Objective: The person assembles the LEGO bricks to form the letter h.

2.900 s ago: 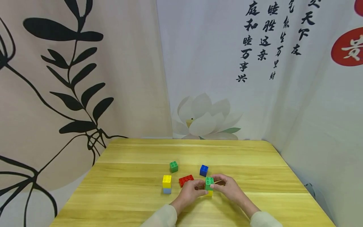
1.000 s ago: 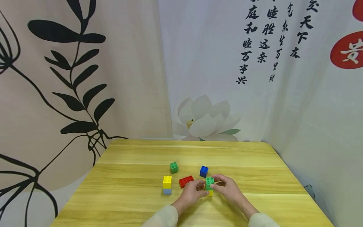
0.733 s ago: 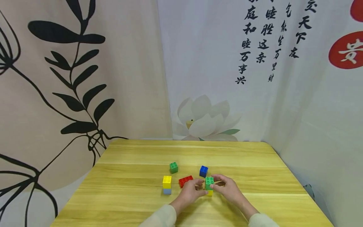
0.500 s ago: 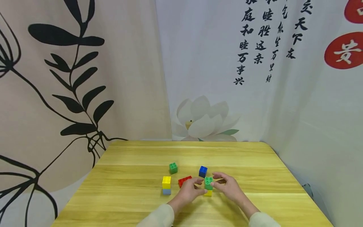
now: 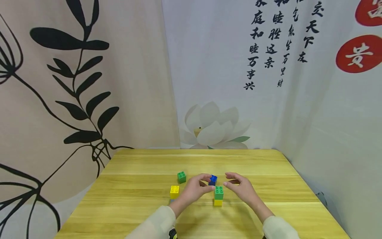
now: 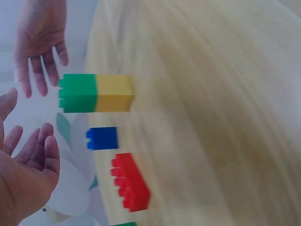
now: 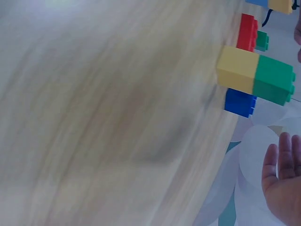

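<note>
A green toy building brick (image 5: pixel 219 193) is stacked on a yellow brick (image 5: pixel 218 202), the pair standing upright on the table. My left hand (image 5: pixel 194 190) hovers left of the stack with fingers loosely bent and nothing in them. On the other side, my right hand (image 5: pixel 242 190) is raised, also holding nothing. Both hands are apart from the stack in the wrist views. Just behind it sits a blue brick (image 5: pixel 213 180). The red brick (image 6: pixel 131 182) shows in the left wrist view but is hidden by my left hand in the head view.
Further left a yellow brick (image 5: pixel 174 191) sits on a light blue one, partly covered by my left arm. A lone green brick (image 5: pixel 181 177) lies behind them. The wooden table (image 5: pixel 143 166) reaches back to a printed curtain (image 5: pixel 143 83).
Both hands have let go of the green-and-yellow stack and lifted away, the left one up and leftward, the right one up. The stack stays standing. The head view has shifted slightly.
</note>
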Demonstrator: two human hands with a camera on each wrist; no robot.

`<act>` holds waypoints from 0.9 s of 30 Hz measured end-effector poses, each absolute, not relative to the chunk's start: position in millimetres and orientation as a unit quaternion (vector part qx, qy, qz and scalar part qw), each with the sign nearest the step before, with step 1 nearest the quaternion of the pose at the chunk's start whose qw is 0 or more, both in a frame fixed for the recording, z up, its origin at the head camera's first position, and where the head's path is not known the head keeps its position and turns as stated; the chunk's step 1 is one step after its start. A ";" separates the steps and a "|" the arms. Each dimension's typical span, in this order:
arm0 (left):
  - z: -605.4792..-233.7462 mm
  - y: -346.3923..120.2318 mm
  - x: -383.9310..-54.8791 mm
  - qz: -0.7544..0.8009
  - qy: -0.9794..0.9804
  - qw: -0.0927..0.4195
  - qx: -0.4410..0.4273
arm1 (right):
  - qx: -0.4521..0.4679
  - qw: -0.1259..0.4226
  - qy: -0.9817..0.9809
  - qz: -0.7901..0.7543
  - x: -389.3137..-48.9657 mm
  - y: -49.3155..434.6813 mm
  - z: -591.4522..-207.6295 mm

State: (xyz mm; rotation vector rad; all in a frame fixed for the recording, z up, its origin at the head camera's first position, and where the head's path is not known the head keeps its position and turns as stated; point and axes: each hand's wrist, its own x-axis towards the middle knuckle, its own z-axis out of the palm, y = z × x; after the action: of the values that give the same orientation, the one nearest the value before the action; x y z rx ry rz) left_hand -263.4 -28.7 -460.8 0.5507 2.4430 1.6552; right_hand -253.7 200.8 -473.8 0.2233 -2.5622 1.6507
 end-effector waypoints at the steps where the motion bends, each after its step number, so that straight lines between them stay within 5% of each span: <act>1: -457.6 -30.0 -264.1 0.550 0.812 0.069 0.184 | 0.072 0.045 -0.838 0.539 -253.8 200.5 -472.0; 27: -410.8 -102.0 -296.3 0.549 0.825 -0.010 0.131 | 0.081 0.064 -0.815 0.570 -261.5 148.5 -435.8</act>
State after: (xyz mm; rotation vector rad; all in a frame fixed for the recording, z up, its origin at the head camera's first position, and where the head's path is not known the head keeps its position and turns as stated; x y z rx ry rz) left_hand -296.3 -102.0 -410.8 0.4131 2.6096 1.7371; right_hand -261.5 148.5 -435.8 0.2453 -2.4610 1.7202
